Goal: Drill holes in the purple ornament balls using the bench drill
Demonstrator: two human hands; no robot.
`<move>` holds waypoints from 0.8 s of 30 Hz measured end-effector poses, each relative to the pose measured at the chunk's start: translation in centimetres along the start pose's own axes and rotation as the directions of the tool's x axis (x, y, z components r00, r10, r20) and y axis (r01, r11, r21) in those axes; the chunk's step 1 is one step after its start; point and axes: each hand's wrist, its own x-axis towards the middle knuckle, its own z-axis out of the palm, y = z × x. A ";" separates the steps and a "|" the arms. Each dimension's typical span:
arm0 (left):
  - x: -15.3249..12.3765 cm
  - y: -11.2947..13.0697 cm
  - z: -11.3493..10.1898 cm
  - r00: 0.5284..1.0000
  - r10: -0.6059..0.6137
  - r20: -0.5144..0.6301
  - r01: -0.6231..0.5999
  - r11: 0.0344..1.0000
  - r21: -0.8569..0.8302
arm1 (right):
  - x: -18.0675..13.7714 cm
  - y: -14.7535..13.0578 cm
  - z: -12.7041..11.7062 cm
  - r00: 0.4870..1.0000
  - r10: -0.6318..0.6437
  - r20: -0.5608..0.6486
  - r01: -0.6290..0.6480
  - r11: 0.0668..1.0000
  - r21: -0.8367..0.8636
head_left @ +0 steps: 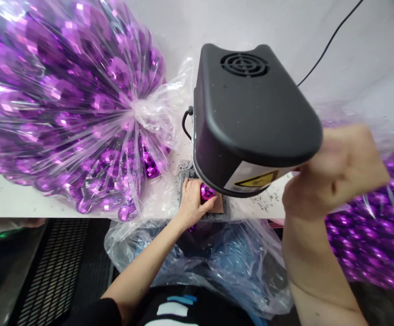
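Note:
My left hand curls around a shiny purple mirrored ball, its thumb and fingers on either side. The ball rests on a small brown plate on a dark base, below the black machine housing. That housing carries a round vent on top and a yellow warning label on its front. Raised at the housing's right side, my right hand is bent at the wrist with its fingers closed. Motion blurs it, and the housing hides its fingertips and whatever they grip.
A large tied clear bag of purple balls fills the left of the white table. Another heap of purple balls lies at right. An open clear plastic bag hangs below the table edge. A black cable runs behind the machine.

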 end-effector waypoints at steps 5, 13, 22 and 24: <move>-1.2 0.4 -1.5 0.998 0.036 -0.055 -0.039 0.997 -0.066 | 3.2 0.9 3.3 0.993 0.103 0.055 -0.114 0.945 0.306; -9.0 2.3 -5.3 0.962 0.099 0.256 -0.106 0.994 0.013 | 3.2 0.9 2.9 0.987 0.117 0.105 -0.149 0.912 0.383; -2.8 -2.8 -12.6 0.998 -0.055 -0.044 0.070 0.846 0.529 | 3.3 1.1 2.8 0.979 0.159 0.126 -0.192 0.929 0.317; -1.9 -3.9 -13.7 0.982 -0.187 0.014 0.123 0.695 0.708 | 3.3 1.1 2.8 0.980 0.156 0.127 -0.188 0.934 0.304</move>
